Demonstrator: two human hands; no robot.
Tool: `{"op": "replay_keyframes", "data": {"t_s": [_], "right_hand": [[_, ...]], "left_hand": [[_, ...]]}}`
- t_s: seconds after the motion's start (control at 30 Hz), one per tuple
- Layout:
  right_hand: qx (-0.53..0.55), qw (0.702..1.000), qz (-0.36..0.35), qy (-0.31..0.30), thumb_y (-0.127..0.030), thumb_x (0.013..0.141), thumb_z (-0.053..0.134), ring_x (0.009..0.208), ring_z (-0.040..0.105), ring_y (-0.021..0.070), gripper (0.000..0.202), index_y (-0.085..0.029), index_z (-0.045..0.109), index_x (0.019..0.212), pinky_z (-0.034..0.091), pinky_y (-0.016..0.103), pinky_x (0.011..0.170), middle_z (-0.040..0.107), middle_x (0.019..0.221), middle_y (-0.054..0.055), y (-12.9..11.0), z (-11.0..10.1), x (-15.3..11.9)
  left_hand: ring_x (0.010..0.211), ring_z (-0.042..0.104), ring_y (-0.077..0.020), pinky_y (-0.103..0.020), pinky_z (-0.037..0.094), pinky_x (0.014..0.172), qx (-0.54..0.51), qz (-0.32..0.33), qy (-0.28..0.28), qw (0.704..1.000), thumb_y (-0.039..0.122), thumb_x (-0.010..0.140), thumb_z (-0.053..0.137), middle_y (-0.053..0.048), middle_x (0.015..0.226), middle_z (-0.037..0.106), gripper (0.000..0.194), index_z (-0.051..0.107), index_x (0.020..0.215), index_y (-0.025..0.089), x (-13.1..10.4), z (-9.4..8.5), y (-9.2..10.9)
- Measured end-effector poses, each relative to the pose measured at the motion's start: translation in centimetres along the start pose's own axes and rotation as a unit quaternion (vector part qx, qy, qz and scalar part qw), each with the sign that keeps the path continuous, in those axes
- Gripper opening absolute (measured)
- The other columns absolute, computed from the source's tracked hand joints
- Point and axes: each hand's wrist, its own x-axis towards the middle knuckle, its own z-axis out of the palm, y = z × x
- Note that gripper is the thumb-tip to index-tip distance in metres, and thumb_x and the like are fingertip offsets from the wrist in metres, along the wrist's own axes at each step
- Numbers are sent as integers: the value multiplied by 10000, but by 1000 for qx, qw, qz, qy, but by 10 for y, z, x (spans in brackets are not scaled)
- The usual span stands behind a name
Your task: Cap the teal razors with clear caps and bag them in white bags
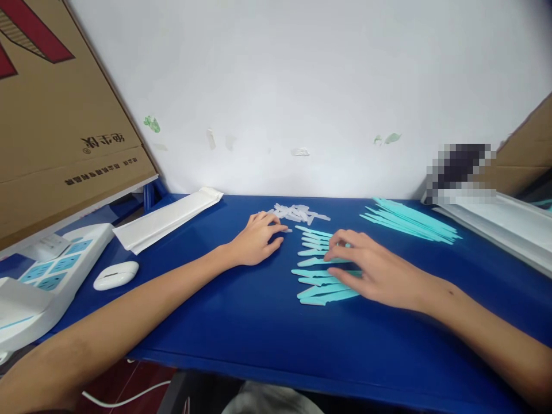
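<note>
Turquoise eyebrow razors (pixel 314 262) lie in a loose row on the blue table, blades toward the left. Over their handles is my right hand (pixel 366 261), thumb and fingers apart, the fingertips at the razors in the middle of the row. Whether they touch one cannot be told. My left hand (pixel 259 238) rests on the table with its fingers spread, beside a small heap of translucent blade caps (pixel 297 213). One single cap (pixel 288 230) lies at its index fingertip. Further right, more turquoise razors (pixel 409 221) form a fanned pile.
On the left are a white padded envelope (pixel 168 219), a white earbud case (pixel 116 276), a power strip (pixel 81 253) and a large cardboard box (pixel 64 115). A white wall (pixel 276 86) closes off the back. At the right edge stands a white tray-like object (pixel 509 224).
</note>
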Motion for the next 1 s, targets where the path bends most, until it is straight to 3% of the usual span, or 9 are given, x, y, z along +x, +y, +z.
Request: {"op": "replay_keyframes", "data": {"t_s": [0.17,0.3,0.47,0.57,0.7,0.83,1.0], "right_hand": [[7,1000,14,8,-443,1008,455,694,556,163,342,-206,618,823,404,321,615,604,955,64,2,-2,-2],[-29,999,-3,-19,-412,989,490,715,574,178,271,-230,690,973,398,340,670,622,976,59,3,-1,0],[34,995,36,-82,-459,1016,420,811,590,206,339,-243,681,1005,421,344,718,629,1032,70,4,-4,1],[35,993,60,-93,-481,1015,414,875,575,241,359,-241,665,925,407,372,791,642,885,57,5,-5,2],[54,987,109,-106,-537,982,469,758,548,231,359,-242,652,892,387,330,694,565,647,17,8,-5,2],[82,987,115,-75,-566,965,494,512,422,144,385,-227,627,841,328,292,542,461,571,-35,15,-3,2],[80,991,98,35,-582,951,526,447,398,127,393,-222,657,867,307,282,485,435,519,-52,20,-4,0]], "left_hand": [[1029,552,-239,-462,354,999,-60,8,10,998,308,1039,469,-64,1050,628,271,706,1148,235,-1,-1,0],[1008,571,-229,-410,395,927,-97,21,6,995,320,1042,479,-63,1041,629,246,694,1124,231,0,0,-3],[976,573,-213,-365,433,880,-119,47,28,991,317,1060,411,-62,1022,646,270,650,1048,194,0,0,-2],[911,583,-192,-336,443,836,-133,74,49,987,292,1051,418,-58,984,660,232,619,1034,178,-3,-3,2],[826,581,-172,-307,450,780,-149,103,79,980,280,1017,497,-45,874,662,202,670,1002,177,-6,-6,8],[761,591,-145,-260,472,692,-208,76,87,971,255,959,576,-43,850,666,167,720,977,173,-7,-5,7],[783,630,-143,-250,487,686,-205,77,65,974,227,927,591,-56,912,695,189,744,1025,176,-7,-4,6]]}}
